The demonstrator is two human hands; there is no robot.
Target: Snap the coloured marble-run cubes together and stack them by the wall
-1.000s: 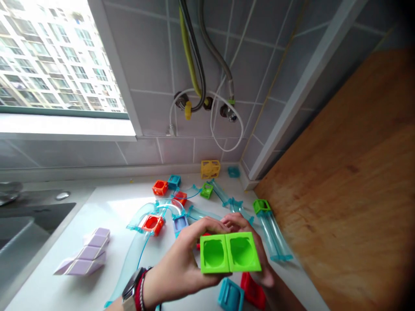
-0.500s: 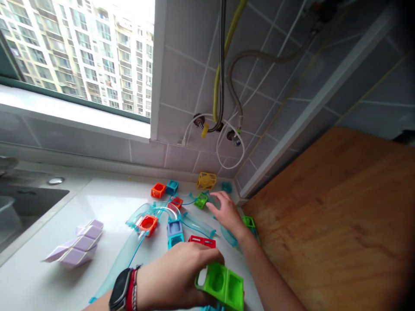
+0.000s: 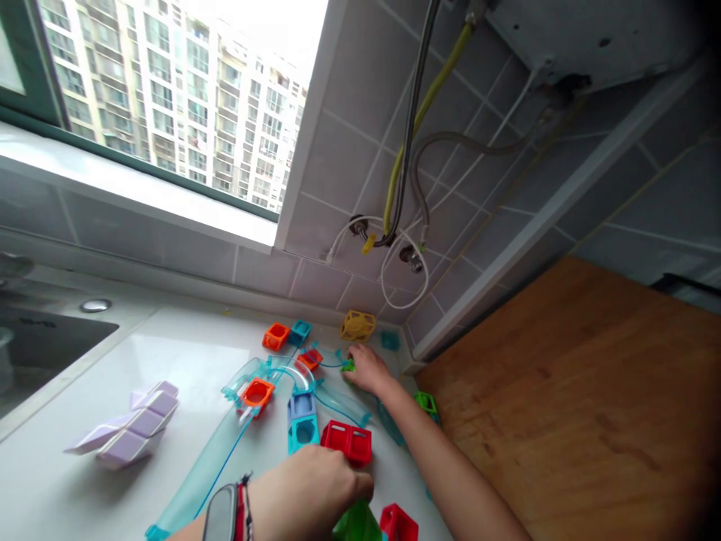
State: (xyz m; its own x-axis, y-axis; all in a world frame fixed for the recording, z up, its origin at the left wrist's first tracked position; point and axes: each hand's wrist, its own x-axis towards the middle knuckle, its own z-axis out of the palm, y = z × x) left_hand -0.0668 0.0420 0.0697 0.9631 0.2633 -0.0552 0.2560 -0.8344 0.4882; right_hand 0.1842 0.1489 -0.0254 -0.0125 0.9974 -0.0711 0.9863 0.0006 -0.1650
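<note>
My left hand point(image 3: 312, 485), with a watch on its wrist, is closed around a green block point(image 3: 357, 524) at the bottom edge; most of that block is hidden. Farther off, my right hand point(image 3: 365, 367) has its fingers round a small green cube block point(image 3: 348, 366), which sits by the end of a clear blue track piece. Just beyond my left hand lies a red double block point(image 3: 346, 442). A lavender block point(image 3: 303, 403) and a light blue block point(image 3: 303, 433) stand end to end beside it. Another red block point(image 3: 399, 522) is right of my left hand.
A clear blue track point(image 3: 197, 469) runs to an orange block point(image 3: 257, 394) at a curved piece. A yellow block point(image 3: 358, 325) stands by the wall. On the left are a lilac folded object point(image 3: 132, 428) and a sink point(image 3: 50, 349); a wooden panel point(image 3: 563, 406) borders the right.
My right hand has closed on the small green cube. My left hand has moved down and a little left with its green block, uncovering more of the red double block. The view has tilted.
</note>
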